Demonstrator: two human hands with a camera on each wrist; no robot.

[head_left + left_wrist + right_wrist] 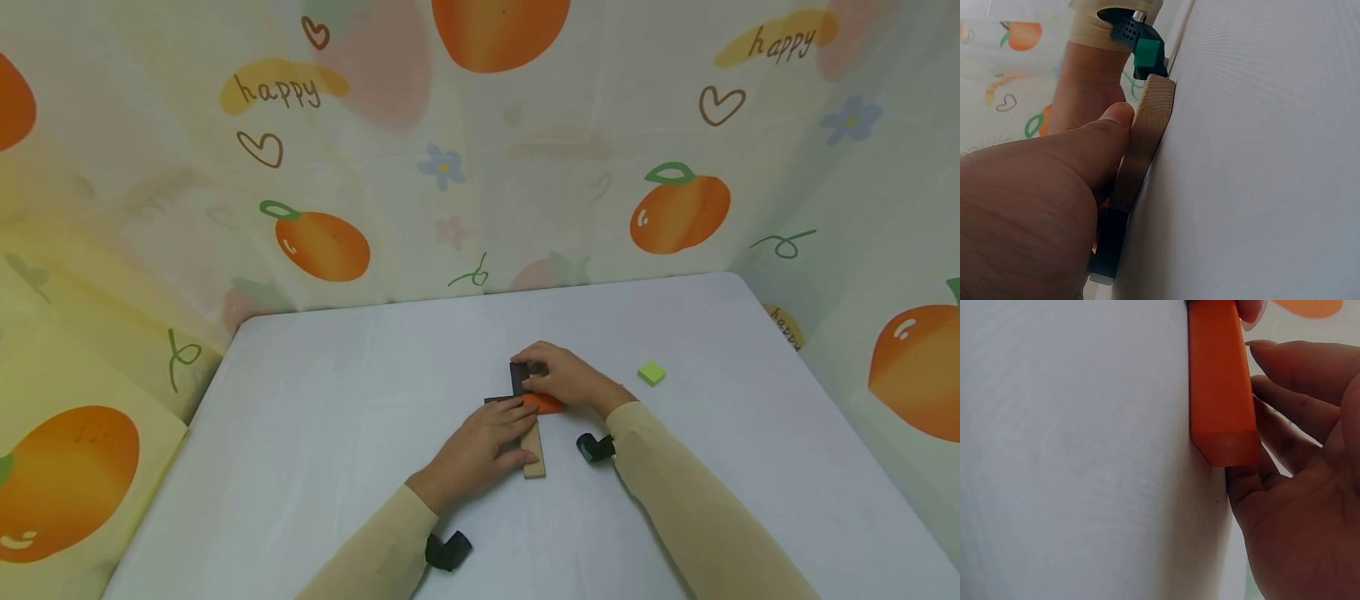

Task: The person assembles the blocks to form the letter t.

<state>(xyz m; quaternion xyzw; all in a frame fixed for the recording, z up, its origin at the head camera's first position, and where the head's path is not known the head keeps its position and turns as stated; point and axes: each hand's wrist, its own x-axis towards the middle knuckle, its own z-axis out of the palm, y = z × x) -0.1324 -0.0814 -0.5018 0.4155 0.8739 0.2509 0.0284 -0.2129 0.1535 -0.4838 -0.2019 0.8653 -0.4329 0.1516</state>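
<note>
Flat blocks lie together on the white table in a cross-like layout. A dark block (517, 379) points away at the top, and another dark block (496, 399) shows its edge on the left. The orange block (544, 405) extends to the right; a plain wooden block (535, 462) points toward me. My left hand (477, 448) rests across the middle, its thumb against the wooden block, which the left wrist view shows close up. With bent fingers and thumb, my right hand (567, 377) pinches the top dark block, just above the orange one.
A small yellow-green square block (651, 372) lies apart, to the right of my right hand. Black wrist devices (448, 551) hang by both sleeves. Fruit-patterned cloth (480, 208) rises behind the table's far edge.
</note>
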